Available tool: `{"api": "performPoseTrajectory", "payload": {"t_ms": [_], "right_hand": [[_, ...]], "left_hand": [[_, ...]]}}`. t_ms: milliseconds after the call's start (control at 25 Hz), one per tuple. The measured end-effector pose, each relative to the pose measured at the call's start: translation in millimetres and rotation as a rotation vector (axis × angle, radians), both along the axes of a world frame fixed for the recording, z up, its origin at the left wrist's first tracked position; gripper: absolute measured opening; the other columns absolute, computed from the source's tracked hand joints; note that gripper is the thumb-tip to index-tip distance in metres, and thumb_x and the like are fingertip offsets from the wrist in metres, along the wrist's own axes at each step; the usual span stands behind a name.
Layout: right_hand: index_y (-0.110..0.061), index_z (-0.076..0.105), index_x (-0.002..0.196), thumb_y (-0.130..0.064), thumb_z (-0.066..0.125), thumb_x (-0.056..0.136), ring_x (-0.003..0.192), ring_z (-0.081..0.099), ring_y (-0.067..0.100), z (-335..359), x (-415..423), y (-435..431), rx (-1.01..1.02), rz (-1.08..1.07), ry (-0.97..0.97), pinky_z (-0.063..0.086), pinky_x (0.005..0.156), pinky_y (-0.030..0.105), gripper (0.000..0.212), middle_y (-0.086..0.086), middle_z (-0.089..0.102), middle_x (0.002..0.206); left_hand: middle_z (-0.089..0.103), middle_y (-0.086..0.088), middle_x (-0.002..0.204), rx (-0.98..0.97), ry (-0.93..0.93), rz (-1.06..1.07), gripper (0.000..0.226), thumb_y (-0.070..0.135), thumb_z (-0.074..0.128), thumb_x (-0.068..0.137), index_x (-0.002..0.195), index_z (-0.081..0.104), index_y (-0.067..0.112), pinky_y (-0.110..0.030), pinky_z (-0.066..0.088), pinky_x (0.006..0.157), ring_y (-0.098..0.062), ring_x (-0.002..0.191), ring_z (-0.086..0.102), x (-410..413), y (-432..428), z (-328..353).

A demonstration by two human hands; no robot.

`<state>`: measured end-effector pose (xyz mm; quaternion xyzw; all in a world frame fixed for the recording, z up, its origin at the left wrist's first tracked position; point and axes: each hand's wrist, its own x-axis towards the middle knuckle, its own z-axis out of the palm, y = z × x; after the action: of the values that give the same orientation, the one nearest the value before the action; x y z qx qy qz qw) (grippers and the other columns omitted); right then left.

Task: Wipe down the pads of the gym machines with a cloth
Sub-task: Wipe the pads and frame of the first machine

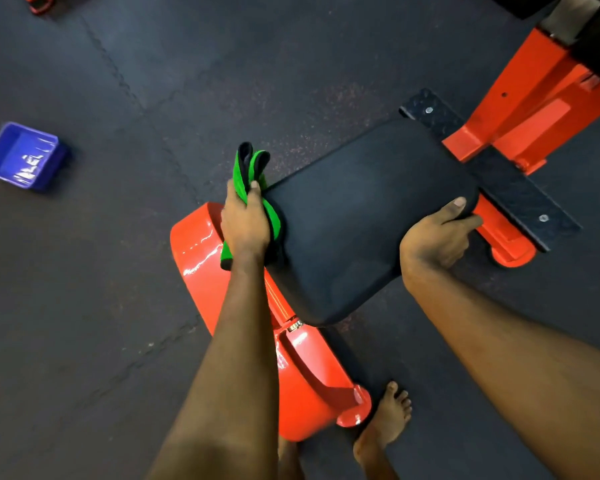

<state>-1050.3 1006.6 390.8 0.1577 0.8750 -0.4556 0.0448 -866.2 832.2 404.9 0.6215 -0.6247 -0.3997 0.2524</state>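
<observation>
Cloth point(255, 162) first: from the head cam it's a green rag with dark edging, bunched in the left hand point(245, 221). The fingers are curled round it and the thumb is clamped on top, right at the left edge of the black pad point(361, 216), with loose ends poking out above and below the fist. It looks soft, floppy and super light, so a wadded fistful like this seems the sensible hold; a loose corner would probably just drag and fold over. The pad sits on the orange frame point(194, 247) low to the floor. It looks like smooth vinyl over foam, so likely a bit squishy and maybe slick if damp. The right hand point(437, 237) grips the pad's right edge, thumb flat on top and fingers wrapped round the side, steadying it by the look of it. The top surface is bare between the two hands, so nothing blocks a sweep across. Around it there's a blue tub point(23, 155) well off to the left on the rubber floor point(118, 323), a black tread plate point(523, 199) just beyond the pad, an orange upright point(534, 95) far right, and the person's bare foot point(385, 420) beside the frame's near end. The only real snag might be the frame's edges catching the cloth's dangling end.
</observation>
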Motion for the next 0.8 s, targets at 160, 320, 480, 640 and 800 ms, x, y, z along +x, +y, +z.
{"api": "performPoseTrajectory", "payload": {"t_ms": [160, 320, 480, 640, 800], "right_hand": [[-0.004, 0.043, 0.131, -0.047, 0.025, 0.106, 0.107, 0.060, 0.045, 1.6, 0.5, -0.9, 0.012, -0.002, -0.032, 0.037, 0.077, 0.040, 0.053, 0.023, 0.065, 0.118], [-0.003, 0.043, 0.129, -0.047, 0.025, 0.107, 0.107, 0.060, 0.046, 6.8, 0.6, 1.3, 0.004, 0.005, -0.060, 0.033, 0.074, 0.040, 0.052, 0.025, 0.064, 0.119], [-0.005, 0.040, 0.136, -0.050, 0.026, 0.106, 0.114, 0.058, 0.045, 8.5, -2.8, 21.6, -0.037, 0.149, -0.153, 0.037, 0.079, 0.038, 0.056, 0.027, 0.060, 0.128], [-0.003, 0.061, 0.121, -0.045, 0.041, 0.095, 0.111, 0.060, 0.040, 14.1, -0.6, 64.2, -0.002, 0.156, -0.055, 0.043, 0.090, 0.038, 0.053, 0.023, 0.065, 0.119], [-0.007, 0.066, 0.115, -0.023, 0.056, 0.085, 0.110, 0.059, 0.033, 73.5, 96.3, 43.0, -0.073, 0.091, 0.483, 0.043, 0.094, 0.040, 0.035, 0.015, 0.063, 0.120]], "left_hand": [[0.033, -0.007, 0.161, -0.214, 0.051, 0.007, 0.063, 0.037, 0.046, 0.090, 0.150, 0.043, 0.018, -0.041, 0.016, 0.125, -0.025, 0.151, 0.023, 8.6, 101.9, -6.2], [0.027, -0.003, 0.164, -0.293, -0.061, -0.208, 0.065, 0.030, 0.045, 0.083, 0.147, 0.050, 0.019, -0.050, 0.009, 0.124, -0.027, 0.155, 0.009, 13.6, 170.6, 1.0], [0.035, 0.010, 0.160, -0.308, -0.194, -0.580, 0.056, 0.043, 0.043, 0.090, 0.143, 0.054, 0.032, -0.050, 0.014, 0.123, -0.019, 0.154, 0.015, 3.1, 169.7, 30.1], [0.056, 0.010, 0.142, -0.189, -0.153, -0.758, 0.060, 0.067, 0.036, 0.089, 0.135, 0.060, 0.037, -0.044, 0.028, 0.112, -0.017, 0.136, 0.040, 4.1, 140.8, 59.4], [0.067, 0.000, 0.097, -0.336, 0.018, -0.575, 0.043, 0.048, 0.037, 0.098, 0.104, 0.071, 0.022, -0.048, 0.043, 0.093, -0.020, 0.098, 0.053, 19.9, 60.9, 66.0]]}}
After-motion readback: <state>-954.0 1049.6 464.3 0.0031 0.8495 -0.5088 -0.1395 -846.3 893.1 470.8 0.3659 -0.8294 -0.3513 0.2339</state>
